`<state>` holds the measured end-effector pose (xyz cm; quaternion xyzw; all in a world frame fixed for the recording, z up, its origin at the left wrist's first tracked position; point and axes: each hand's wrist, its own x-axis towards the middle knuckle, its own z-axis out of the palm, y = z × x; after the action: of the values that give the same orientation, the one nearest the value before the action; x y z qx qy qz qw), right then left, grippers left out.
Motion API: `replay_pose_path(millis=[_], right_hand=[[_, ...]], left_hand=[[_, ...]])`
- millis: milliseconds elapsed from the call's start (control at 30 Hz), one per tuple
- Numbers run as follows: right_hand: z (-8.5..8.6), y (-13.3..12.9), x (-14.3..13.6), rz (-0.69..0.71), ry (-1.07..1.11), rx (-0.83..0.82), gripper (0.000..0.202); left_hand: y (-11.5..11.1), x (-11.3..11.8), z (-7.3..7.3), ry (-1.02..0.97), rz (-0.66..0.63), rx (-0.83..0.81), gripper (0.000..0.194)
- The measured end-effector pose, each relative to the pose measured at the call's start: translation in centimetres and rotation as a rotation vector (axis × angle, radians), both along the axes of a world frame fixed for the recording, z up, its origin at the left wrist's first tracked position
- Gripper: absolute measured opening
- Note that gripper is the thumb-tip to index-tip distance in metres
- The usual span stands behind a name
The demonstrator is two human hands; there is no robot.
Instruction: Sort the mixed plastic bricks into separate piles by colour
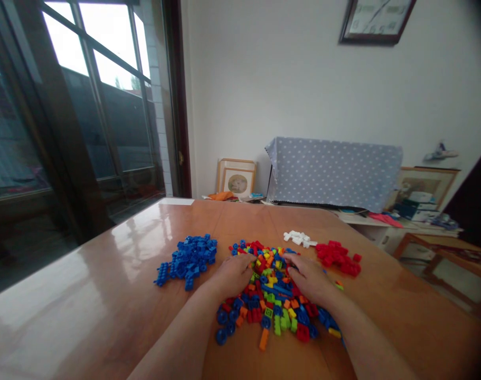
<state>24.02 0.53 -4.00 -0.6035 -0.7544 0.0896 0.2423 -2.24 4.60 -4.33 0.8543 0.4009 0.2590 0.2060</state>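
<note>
A glossy, orange-brown wooden bench (105, 295) carries a wide mixed heap of small plastic building bricks (272, 301) in blue, red, green, yellow and orange, lying near the middle of the bench's near half. Both bare hands rest palm-down on top of this heap. The left hand (233, 274) lies on the heap's left part, its fingers (246, 259) stretched forward and lightly curved over the bricks; whether anything is pinched under them cannot be told. The right hand (309, 277) lies on the heap's right part, its fingers (290, 258) pointing inward toward the left hand, also loosely spread over the bricks, with no brick seen gripped. The fingertips of the two hands are near each other but apart, at the far edge of the heap.

Three sorted piles lie around the heap. A pile of all-blue bricks (188, 257) sits just left of the left hand. A small pile of white bricks (299, 238) lies beyond the right hand, and a pile of all-red bricks (338, 257) lies to the right of it.

Beyond the bench, a blue cloth with white dots (331, 171) covers something against the white wall, framed pictures (236, 178) lean beside it, and a dark-framed window (97, 105) fills the left side.
</note>
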Motion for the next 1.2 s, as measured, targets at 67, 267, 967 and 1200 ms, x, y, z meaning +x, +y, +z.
replay_pose_path(millis=[67, 267, 967, 1200], right_hand=[[0.2, -0.4, -0.8, 0.050, 0.053, 0.003, 0.040], [0.8, -0.7, -1.7, 0.030, 0.290, -0.006, 0.034], [3.6, 7.9, -6.3, 0.083, -0.064, -0.087, 0.037], [1.8, 11.6, -8.0, 0.181, -0.102, -0.192, 0.035]], left_hand=[[-0.3, 0.1, 0.3, -0.036, -0.049, -0.041, 0.043], [-0.5, 0.1, 1.1, -0.244, -0.061, -0.185, 0.032], [1.2, -1.1, 1.5, -0.702, 0.398, -0.382, 0.030], [1.4, -1.5, 1.6, -0.709, 0.438, -0.495, 0.040]])
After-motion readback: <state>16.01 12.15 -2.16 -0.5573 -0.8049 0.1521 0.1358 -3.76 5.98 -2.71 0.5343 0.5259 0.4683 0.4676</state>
